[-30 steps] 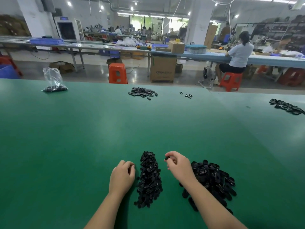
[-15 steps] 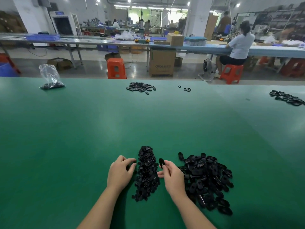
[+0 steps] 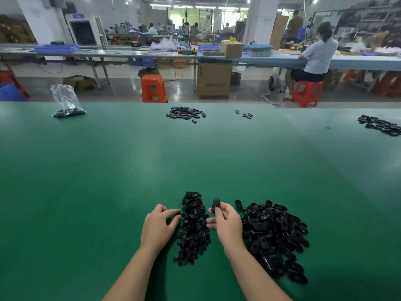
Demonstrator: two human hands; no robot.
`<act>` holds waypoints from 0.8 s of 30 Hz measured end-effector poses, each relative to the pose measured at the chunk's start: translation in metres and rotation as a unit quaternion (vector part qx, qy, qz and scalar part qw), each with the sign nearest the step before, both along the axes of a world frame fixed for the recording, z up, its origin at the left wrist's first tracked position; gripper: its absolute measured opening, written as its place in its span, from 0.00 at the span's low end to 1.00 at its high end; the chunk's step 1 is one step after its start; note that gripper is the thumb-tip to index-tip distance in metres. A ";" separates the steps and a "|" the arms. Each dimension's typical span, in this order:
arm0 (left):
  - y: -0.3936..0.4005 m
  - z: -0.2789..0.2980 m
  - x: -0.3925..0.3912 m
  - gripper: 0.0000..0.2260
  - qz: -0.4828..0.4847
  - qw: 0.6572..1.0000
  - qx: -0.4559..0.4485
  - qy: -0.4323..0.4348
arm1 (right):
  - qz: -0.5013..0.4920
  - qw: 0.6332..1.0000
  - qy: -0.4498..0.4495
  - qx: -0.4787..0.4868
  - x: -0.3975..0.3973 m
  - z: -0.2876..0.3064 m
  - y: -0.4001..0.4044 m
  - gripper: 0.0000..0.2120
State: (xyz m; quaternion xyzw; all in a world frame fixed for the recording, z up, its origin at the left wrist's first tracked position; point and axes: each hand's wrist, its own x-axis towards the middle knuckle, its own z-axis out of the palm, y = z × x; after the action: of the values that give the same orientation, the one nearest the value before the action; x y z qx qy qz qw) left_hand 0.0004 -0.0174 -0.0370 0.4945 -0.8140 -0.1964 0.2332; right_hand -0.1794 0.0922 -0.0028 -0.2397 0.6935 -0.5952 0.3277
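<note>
- My right hand (image 3: 227, 224) pinches one black oval (image 3: 216, 205) by its lower end, thumb on one side and fingertips on the other. The oval stands upright above the table (image 3: 108, 181), between the two near heaps.
- My left hand (image 3: 158, 227) lies loosely curved, with its fingertips at the edge of the small-parts heap (image 3: 193, 231). I see nothing held in it.
- The oval heap (image 3: 277, 240) lies just right of my right hand, its pieces overlapping loosely.
- I judge the oval to be moulded plastic: very light, stiff and glossy, so probably slick between dry fingers. A light pinch should do, as it looks unlikely to crush.
- The best hold looks to be across the narrow width near one end, which leaves the recessed face and the other end free for a small part.
- The small parts look tiny and tangled together. I would take one with the fingertips at the heap's edge, since a scoop could drag its neighbours along.
- The main risk, as I see it, is the oval twisting or slipping out of the pinch when something presses on it.
</note>
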 end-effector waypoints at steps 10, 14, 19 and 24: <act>0.001 0.003 0.000 0.13 -0.007 1.000 0.009 0.007 | 0.037 0.982 0.181 0.046 -0.015 -0.001 0.012 0.10; 0.001 0.006 0.000 0.11 -0.012 0.999 0.019 0.029 | 0.052 0.970 0.231 0.048 -0.020 0.011 0.010 0.05; 0.003 0.006 0.001 0.10 -0.028 0.999 0.005 0.035 | 0.017 0.993 0.118 0.006 -0.005 0.019 0.003 0.05; 0.005 0.005 0.001 0.07 -0.020 0.999 -0.003 0.026 | -0.010 0.998 0.056 -0.009 0.014 0.007 0.009 0.10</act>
State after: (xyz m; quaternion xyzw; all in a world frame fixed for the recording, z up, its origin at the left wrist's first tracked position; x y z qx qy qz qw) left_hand 0.0013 -0.0125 -0.0317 0.4718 -0.8181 -0.2114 0.2519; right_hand -0.1656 0.1008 0.0046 -0.2686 0.7076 -0.5907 0.2798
